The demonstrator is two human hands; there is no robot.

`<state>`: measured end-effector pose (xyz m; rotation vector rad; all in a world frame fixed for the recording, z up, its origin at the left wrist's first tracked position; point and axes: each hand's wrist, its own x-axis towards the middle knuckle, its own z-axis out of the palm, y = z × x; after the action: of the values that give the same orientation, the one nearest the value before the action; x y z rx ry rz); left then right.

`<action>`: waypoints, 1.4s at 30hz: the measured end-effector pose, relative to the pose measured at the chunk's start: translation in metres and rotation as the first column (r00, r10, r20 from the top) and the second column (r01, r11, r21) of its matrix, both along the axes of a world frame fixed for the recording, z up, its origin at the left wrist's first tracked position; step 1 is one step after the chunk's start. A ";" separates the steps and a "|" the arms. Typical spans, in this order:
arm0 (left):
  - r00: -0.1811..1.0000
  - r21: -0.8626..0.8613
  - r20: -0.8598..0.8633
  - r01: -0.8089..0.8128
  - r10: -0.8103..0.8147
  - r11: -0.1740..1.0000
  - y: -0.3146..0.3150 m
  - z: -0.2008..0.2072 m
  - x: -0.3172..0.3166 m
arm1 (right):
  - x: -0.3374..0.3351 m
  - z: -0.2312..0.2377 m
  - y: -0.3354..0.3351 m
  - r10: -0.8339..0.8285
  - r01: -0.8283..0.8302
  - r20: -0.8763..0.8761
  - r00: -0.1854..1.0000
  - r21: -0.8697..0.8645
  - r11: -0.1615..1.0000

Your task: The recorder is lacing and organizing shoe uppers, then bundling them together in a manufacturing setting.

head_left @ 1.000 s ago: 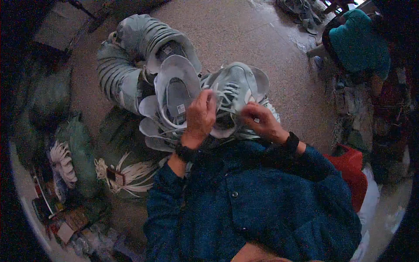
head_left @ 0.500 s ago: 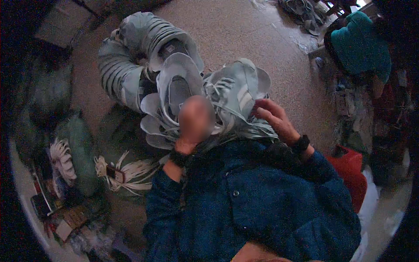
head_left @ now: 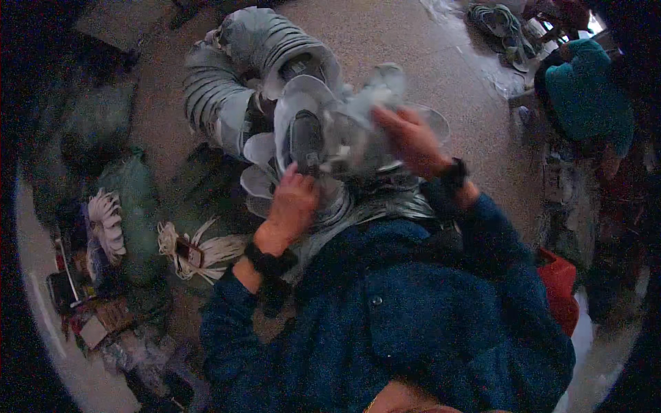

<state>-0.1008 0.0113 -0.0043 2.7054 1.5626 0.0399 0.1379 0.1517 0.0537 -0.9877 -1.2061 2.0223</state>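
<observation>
Grey-green shoe uppers lie nested in front of me. My left hand (head_left: pixel 295 201) has its fingers bent together at the near end of a light grey upper (head_left: pixel 308 93) with a dark lining. Whatever is between its fingertips is hidden. On the right, my right hand (head_left: pixel 413 138) is raised with its fingers against another grey-green upper (head_left: pixel 380 88), whose toe points away from me. Motion smears both that upper and the fingers, so a grip there is unclear. Below the hands, more uppers with grey edges (head_left: pixel 392 204) lie stacked against my lap.
A long curved stack of nested uppers (head_left: pixel 227 96) bends across the floor (head_left: pixel 385 34) ahead. To my left lie bundles of white laces (head_left: pixel 213 251) (head_left: pixel 105 227) and a small dark reddish device (head_left: pixel 191 252). A red object (head_left: pixel 559 289) stands at right; a person in teal (head_left: pixel 591 93) sits beyond.
My right hand has moved up and left, onto the upper, which has shifted left and is blurred. My left hand has drawn down toward the near end of the light grey upper. The view has shifted slightly.
</observation>
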 end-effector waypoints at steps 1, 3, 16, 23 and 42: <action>0.998 0.028 0.040 -0.049 0.048 0.998 -0.004 -0.007 0.004 | -0.024 -0.005 0.003 0.035 -0.034 -0.009 0.999 0.066 0.997; 0.985 0.080 0.128 -0.130 0.119 0.988 -0.013 -0.015 0.017 | -0.078 -0.052 -0.004 0.132 -0.104 -0.027 0.991 0.468 0.878; 0.827 0.163 0.549 0.038 -0.122 0.986 0.033 0.037 0.044 | 0.032 -0.099 0.015 0.156 -0.224 0.244 0.957 0.286 0.932; 0.964 -0.283 0.238 -0.044 0.115 0.958 0.064 -0.020 0.049 | 0.026 -0.126 -0.015 0.301 -0.371 0.278 0.912 0.253 0.893; -0.071 -0.387 0.921 -0.057 0.383 0.920 0.021 0.158 0.041 | 0.092 0.035 -0.020 -0.479 -0.365 0.272 0.834 0.925 -0.110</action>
<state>-0.0600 0.0323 0.1532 1.2063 1.1643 1.4045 0.2298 0.1321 0.0882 -0.6311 -2.3256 0.0068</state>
